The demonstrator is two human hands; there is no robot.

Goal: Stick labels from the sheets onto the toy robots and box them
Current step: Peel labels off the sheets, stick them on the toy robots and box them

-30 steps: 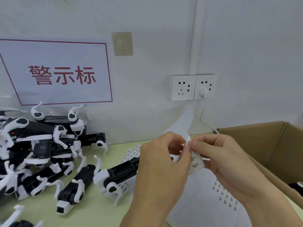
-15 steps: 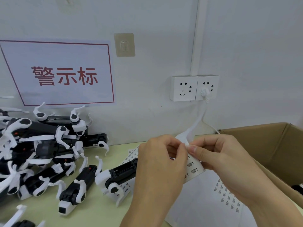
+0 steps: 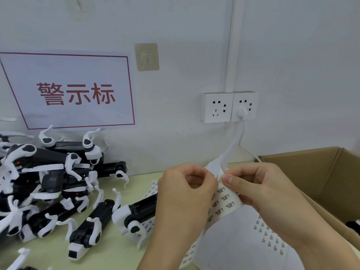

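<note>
Left hand [image 3: 187, 193] and right hand [image 3: 259, 193] both pinch small label sheet [image 3: 224, 199], held up between them above table [image 3: 116, 250]. Toy robot [image 3: 136, 213] lies just left of hands. Robot pile [image 3: 42, 182] farther left. Cardboard box [image 3: 315, 172] right of hands.

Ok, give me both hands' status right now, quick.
Left hand: fingers curled, pinching the label sheet at its top edge.
Right hand: thumb and fingers pinching the same label sheet, apparently peeling at it.
</note>
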